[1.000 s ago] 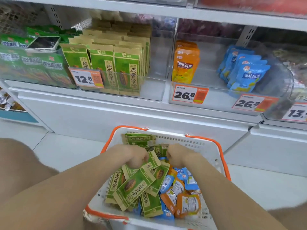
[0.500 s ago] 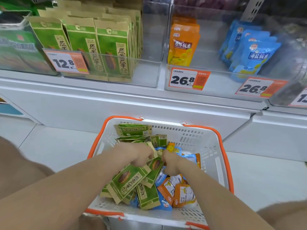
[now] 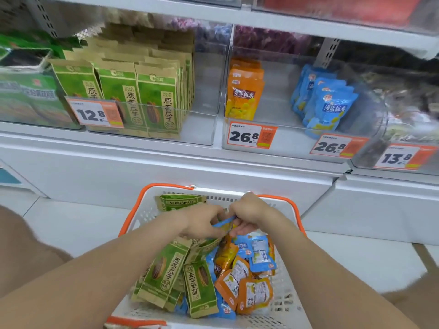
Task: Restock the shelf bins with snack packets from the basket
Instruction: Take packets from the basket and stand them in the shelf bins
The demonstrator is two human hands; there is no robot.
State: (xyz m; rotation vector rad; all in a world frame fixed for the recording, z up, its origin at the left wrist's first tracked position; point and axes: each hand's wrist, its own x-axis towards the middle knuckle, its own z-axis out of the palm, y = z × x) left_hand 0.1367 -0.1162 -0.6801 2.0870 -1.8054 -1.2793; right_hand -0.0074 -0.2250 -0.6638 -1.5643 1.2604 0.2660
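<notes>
White basket [image 3: 148, 216] below, the left hand [image 3: 202, 222] and right hand [image 3: 251, 211] curl knuckles-up, each grip pinching one blue packet [image 3: 225, 221]; fingertips mostly hidden.

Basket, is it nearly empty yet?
Not yet. The green sunflower seed bin looks well stocked. The left hand and right hand pinch a blue packet in the basket. Heaps of packets wait there, and the chestnut bin has room.

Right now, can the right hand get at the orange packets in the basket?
Probably yes: the orange packets lie uncovered atop the pile in the basket, close to the right hand. But it is pinching a blue packet, and the left hand grips green packets.
</notes>
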